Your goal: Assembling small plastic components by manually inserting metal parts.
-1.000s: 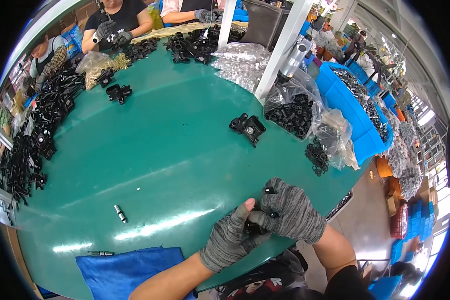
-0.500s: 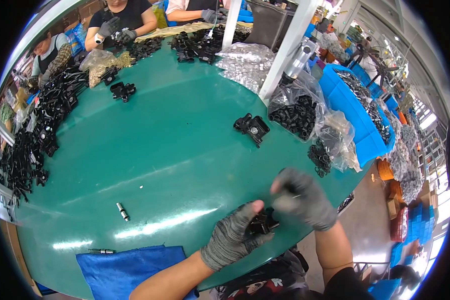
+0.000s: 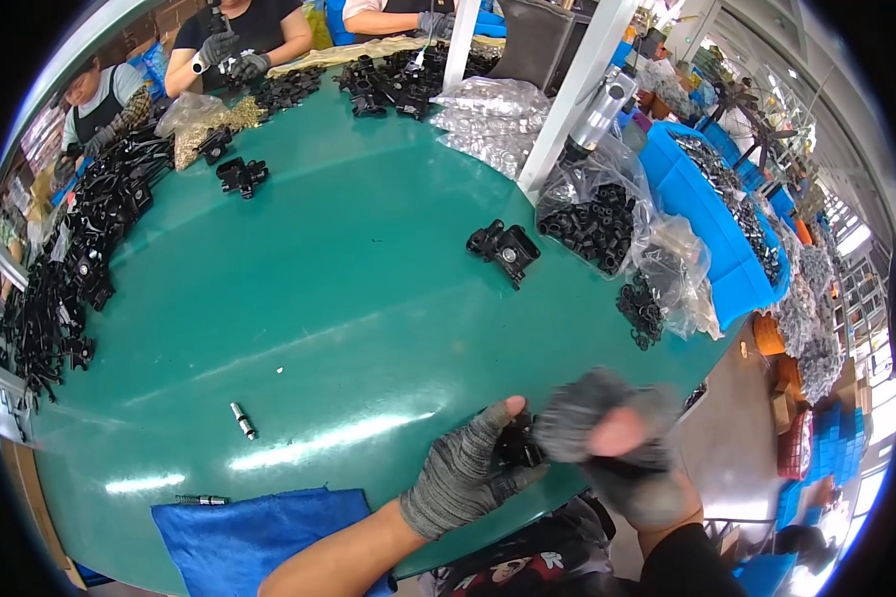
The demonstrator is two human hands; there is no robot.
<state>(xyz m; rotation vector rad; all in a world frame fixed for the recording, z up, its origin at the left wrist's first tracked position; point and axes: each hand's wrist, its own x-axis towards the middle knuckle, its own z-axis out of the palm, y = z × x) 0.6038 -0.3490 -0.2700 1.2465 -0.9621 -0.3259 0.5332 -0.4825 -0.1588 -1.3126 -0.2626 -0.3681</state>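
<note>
My left hand, in a grey knitted glove with bare fingertips, is closed around a small black part near the table's front edge. The glove hides much of that part, so its kind does not show. Just right of it, my gloved right hand is smeared by motion; whether its fingers hold anything cannot be made out. Farther up the green table lies a black bracket-like assembly. A slim silver and black metal pin lies left of my hands.
A blue cloth lies at the front left, a spring-like rod by its edge. Black parts are heaped along the left side. Bagged black rings and a blue bin stand right. Several people work across the table.
My right hand has turned over and swung a little right and down beside the black part. My left hand keeps its hold in nearly the same place.
</note>
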